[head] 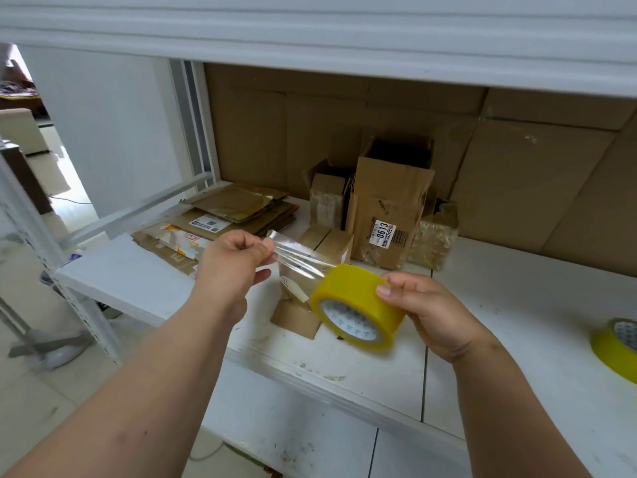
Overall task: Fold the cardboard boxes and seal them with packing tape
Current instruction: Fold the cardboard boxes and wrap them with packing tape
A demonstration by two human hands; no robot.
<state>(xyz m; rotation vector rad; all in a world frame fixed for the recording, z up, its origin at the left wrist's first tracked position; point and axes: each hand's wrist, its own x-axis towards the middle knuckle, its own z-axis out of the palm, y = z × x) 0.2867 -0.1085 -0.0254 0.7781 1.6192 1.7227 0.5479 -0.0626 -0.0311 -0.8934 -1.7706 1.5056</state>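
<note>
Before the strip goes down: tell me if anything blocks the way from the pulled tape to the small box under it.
Nothing visible does. The tape strip, stretched between left hand and tape roll in right hand, hangs above the small box with open air between.

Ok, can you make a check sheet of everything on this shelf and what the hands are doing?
Surface: white shelf, scuffed and stained.
Job's things: tape roll held above small box; tape strip pulled out; flattened boxes stacked at back left; open boxes standing at back.
Clutter: second tape roll at right edge.
Hands: left hand pinches strip end; right hand grips roll.
Cables: thin cable on floor.
Surroundings: cardboard sheets line back wall.
</note>
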